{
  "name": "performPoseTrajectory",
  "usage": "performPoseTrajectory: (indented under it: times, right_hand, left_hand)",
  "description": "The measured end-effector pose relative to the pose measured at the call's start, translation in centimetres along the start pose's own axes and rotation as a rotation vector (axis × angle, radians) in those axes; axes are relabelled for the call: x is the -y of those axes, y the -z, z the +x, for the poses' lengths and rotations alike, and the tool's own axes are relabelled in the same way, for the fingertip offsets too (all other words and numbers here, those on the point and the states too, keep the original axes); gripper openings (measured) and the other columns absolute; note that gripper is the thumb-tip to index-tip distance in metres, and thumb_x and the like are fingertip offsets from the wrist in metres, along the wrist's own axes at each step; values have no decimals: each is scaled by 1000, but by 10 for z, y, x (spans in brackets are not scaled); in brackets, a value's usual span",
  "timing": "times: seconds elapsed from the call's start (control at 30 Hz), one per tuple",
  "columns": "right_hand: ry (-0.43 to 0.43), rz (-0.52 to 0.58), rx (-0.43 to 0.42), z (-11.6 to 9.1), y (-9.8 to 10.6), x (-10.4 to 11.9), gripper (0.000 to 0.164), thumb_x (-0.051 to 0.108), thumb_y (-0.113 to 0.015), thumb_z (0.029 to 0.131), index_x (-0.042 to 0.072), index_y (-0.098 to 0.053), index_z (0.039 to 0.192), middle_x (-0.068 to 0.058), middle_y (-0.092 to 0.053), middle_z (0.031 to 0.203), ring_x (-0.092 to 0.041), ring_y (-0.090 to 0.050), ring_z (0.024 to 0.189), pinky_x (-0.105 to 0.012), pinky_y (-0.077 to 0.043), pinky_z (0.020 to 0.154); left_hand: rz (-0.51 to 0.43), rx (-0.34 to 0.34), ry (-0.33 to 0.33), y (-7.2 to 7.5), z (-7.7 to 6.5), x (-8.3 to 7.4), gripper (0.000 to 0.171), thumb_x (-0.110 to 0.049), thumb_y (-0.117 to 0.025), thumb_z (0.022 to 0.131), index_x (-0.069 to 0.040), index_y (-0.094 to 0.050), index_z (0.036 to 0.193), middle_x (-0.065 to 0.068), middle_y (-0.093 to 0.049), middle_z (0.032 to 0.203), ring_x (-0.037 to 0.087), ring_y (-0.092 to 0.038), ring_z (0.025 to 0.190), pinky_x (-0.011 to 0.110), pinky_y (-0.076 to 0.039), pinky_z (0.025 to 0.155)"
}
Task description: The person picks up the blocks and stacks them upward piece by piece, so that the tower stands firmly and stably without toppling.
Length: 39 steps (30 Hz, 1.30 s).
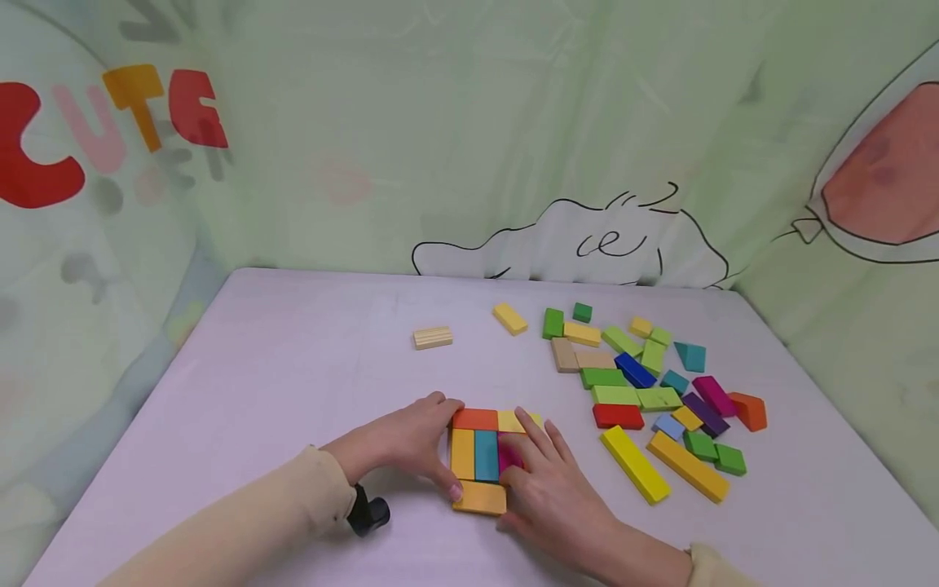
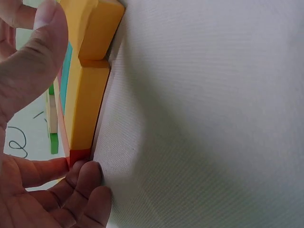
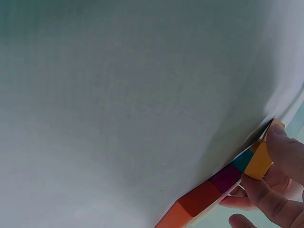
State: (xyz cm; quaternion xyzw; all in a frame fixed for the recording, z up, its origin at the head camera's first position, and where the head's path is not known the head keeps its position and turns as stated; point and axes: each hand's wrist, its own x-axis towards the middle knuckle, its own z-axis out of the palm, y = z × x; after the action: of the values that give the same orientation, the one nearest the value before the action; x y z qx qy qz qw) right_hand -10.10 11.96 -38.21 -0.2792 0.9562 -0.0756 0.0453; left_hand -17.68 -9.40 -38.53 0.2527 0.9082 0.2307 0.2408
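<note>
Beige sleeve (image 1: 242,514) up close, left hand (image 1: 403,439) spread wide along the left edge of the block patchwork (image 1: 486,456), thumb on its front orange block (image 1: 480,498), right hand (image 1: 553,497) pinching that one's right end, decent gap before the loose blocks (image 1: 618,417), tons of table (image 1: 315,350) leftward
</note>
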Motion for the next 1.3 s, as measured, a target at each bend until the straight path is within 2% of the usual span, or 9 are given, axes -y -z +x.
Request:
performPoseTrajectory:
  times: [0.13, 0.5, 0.83, 1.3]
  right_hand:
    - [17, -28, -10, 1, -1, -1, 39, 38, -94, 68, 10, -77, 90, -11, -60, 134, -43, -29, 151, -72, -26, 118]
    - [49, -82, -48, 2, -2, -5, 40, 40, -94, 68, 11, -74, 86, -11, -62, 125, -43, -35, 149, -71, -30, 117]
    - [61, -83, -26, 6, -1, -5, 38, 40, -94, 68, 13, -69, 77, -11, -61, 123, -43, -34, 149, -71, -31, 117]
    - [57, -47, -10, 9, -2, -5, 36, 39, -93, 69, 14, -70, 77, -11, -61, 124, -44, -34, 148, -71, -30, 117]
  left_hand:
    - [-7, -7, 10, -2, 0, -1, 105, -44, -95, 68, -4, -43, 150, 10, -54, 130, 21, -53, 119, 43, -52, 109]
    - [46, -27, 16, -6, 1, -4, 104, -42, -95, 67, -3, -44, 149, 11, -54, 130, 22, -53, 119, 42, -53, 108]
    - [55, -31, 14, -5, -1, -6, 103, -41, -95, 67, -3, -44, 148, 10, -55, 129, 21, -53, 119, 42, -53, 107]
    - [71, -32, 19, -4, 0, -6, 103, -43, -95, 67, -4, -45, 148, 9, -54, 127, 20, -53, 116, 41, -55, 105]
